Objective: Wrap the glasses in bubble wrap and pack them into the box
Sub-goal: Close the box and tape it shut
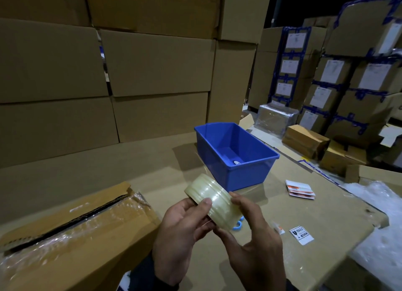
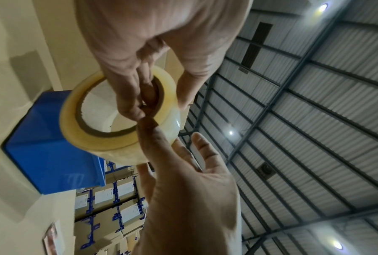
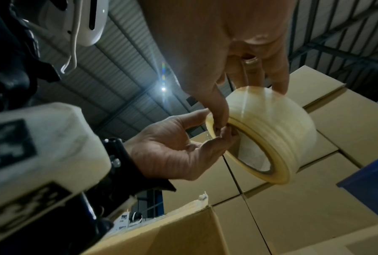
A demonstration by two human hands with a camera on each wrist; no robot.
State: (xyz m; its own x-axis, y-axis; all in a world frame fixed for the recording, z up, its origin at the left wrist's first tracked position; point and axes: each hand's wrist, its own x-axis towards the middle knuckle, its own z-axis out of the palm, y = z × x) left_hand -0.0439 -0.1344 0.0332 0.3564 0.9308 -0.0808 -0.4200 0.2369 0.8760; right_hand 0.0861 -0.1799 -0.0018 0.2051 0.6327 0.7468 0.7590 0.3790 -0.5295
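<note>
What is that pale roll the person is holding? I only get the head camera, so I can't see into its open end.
Observer: It is a tape roll. The left wrist view shows a hollow centre lined with a brown cardboard core.
Visitor: How does the left hand keep hold of it?
Observer: The left hand has its fingers hooked inside that core. Your view shows only the thumb on the outside.
Visitor: Anything on the right hand I'm missing?
Observer: Yes. The right wrist view shows a metal ring on one finger of the right hand.
</note>
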